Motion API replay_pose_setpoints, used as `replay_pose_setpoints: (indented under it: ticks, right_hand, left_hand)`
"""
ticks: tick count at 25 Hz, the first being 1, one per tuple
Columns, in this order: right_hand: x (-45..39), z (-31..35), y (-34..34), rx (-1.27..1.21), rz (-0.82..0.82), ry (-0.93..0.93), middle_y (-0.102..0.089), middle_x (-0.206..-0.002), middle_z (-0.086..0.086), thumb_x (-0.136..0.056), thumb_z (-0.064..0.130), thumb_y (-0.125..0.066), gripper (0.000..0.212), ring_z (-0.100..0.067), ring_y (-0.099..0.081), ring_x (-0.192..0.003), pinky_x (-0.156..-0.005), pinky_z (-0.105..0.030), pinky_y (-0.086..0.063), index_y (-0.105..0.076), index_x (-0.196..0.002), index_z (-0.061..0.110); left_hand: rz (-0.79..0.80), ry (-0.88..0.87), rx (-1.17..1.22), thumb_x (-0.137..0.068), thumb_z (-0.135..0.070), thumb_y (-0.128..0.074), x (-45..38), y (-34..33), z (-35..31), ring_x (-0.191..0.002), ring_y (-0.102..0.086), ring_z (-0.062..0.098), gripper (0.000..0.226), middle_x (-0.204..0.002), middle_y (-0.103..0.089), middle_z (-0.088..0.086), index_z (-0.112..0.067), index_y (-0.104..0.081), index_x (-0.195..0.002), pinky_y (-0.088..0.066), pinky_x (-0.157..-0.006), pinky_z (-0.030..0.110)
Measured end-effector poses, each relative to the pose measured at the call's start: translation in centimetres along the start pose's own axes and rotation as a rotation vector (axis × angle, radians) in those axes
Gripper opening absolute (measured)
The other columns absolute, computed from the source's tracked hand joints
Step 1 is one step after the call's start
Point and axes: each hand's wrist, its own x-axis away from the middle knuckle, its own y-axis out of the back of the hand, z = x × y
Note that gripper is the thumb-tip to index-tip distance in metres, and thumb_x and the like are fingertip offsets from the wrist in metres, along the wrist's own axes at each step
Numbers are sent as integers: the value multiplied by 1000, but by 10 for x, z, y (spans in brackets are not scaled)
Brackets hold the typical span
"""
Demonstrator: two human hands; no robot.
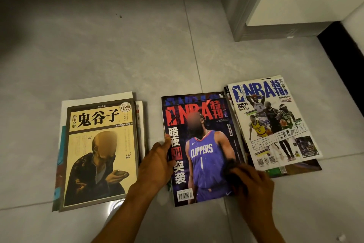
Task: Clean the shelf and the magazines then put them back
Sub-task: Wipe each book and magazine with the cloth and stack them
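Three stacks lie on the tiled floor. The middle stack is topped by a dark NBA magazine (204,144) showing a player in a blue Clippers jersey. My left hand (157,161) grips its left edge, thumb on the cover. My right hand (250,181) presses a dark cloth (230,166) onto the cover's right side. A white NBA magazine (273,122) tops the right stack. On the left a yellow-brown book (100,154) with large black Chinese characters lies on a pile of other books.
Grey marble floor tiles (118,46) stretch behind the stacks. A grey door frame (246,16) and a white wall corner stand at the upper right, with a black strip (342,61) along the right edge. A small white scrap (341,237) lies at the lower right.
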Motion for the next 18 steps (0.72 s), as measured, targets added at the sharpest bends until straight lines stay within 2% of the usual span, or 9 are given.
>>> replay_pose_setpoints:
  ticks: [2,4,6,7,9,11,14,16,18]
  right_hand:
    - [27,22,-16,2,17,52,-63,-119,2,-58,3,-85,69,-37,-58,-95,-76,-47,-48,-56,-111,35]
    - [34,66,-31,-35,40,240,-59,-119,10,-69,13,-68,45,-29,-55,-91,-77,-41,-46,-60,-107,35]
    - [29,102,-38,-119,118,353,-60,-116,15,-72,26,-54,32,-21,-51,-90,-76,-32,-40,-66,-101,34]
    - [20,107,-35,-106,147,399,-61,-116,16,-73,29,-56,30,-18,-50,-94,-77,-30,-40,-66,-100,35]
    - [2,89,-26,12,146,456,-61,-117,14,-69,26,-76,39,-19,-53,-104,-84,-33,-49,-65,-104,37]
    - [-20,52,-11,-8,125,206,-64,-117,3,-62,16,-87,51,-30,-59,-106,-84,-40,-52,-66,-107,29]
    - [-47,24,13,-6,67,-236,-59,-124,-7,-81,18,-73,37,-36,-53,-109,-84,-42,-47,-61,-116,21]
    - [-52,37,12,69,131,-356,-51,-134,-7,-87,26,-64,45,-33,-46,-118,-93,-43,-45,-51,-130,20]
    - [-52,53,6,52,163,-430,-49,-136,-7,-89,28,-63,51,-30,-46,-122,-98,-43,-44,-43,-136,21]
  left_hand:
    - [5,10,7,-92,-29,-61,2,0,0,-129,-47,18,74,-143,-41,2,-29,-18,-152,-43,-103,32]
    - [2,23,24,-91,-27,-63,4,0,1,-128,-48,19,74,-142,-43,3,-29,-20,-152,-43,-103,34]
    - [6,29,32,-91,-26,-63,5,1,1,-129,-47,21,75,-142,-44,4,-28,-19,-152,-42,-105,36]
    - [11,29,31,-91,-26,-63,4,2,0,-129,-47,22,75,-142,-45,4,-28,-18,-152,-42,-106,37]
    - [16,32,19,-91,-28,-64,3,3,-1,-128,-48,22,75,-141,-46,5,-28,-19,-151,-43,-106,38]
    - [-4,32,9,-90,-29,-65,6,1,-3,-127,-49,22,75,-139,-46,4,-28,-22,-150,-44,-104,38]
    - [-108,-4,10,-86,-29,-69,9,0,-6,-132,-42,21,74,-142,-37,2,-27,-28,-148,-42,-106,36]
    - [-102,-87,-74,-86,-32,-69,10,-2,-8,-144,-21,23,77,-155,-19,2,-29,-25,-149,-30,-115,39]
    - [12,-177,-224,-88,-40,-64,12,-8,-9,-149,6,24,84,-162,5,0,-31,-12,-153,-8,-119,40]
